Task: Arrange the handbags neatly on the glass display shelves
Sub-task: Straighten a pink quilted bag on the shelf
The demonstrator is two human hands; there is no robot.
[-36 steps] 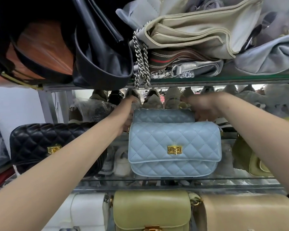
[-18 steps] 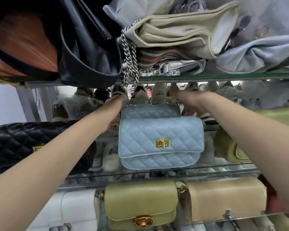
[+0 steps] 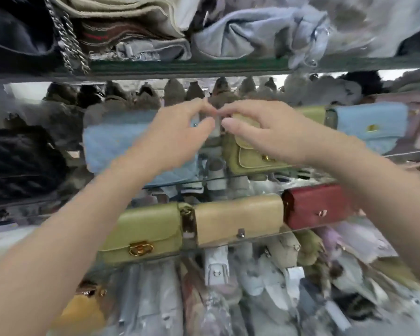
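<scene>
On the lower shelf, nearest, stand a yellow-green bag (image 3: pixel 143 229), a beige bag (image 3: pixel 238 219) and a red bag (image 3: pixel 318 207). Above them both hands hang with loosely spread fingers, their tips almost meeting and gripping nothing. The left hand (image 3: pixel 180 134) covers the right end of the light blue quilted bag (image 3: pixel 107 146), and the right hand (image 3: pixel 267 132) overlaps the olive bag (image 3: pixel 247 158). Both bags stand on the glass shelf (image 3: pixel 184 184). Motion blur probably hides any contact.

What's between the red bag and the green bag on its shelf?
A tan bag sits between the green bag and red bag, in the head view.
</scene>
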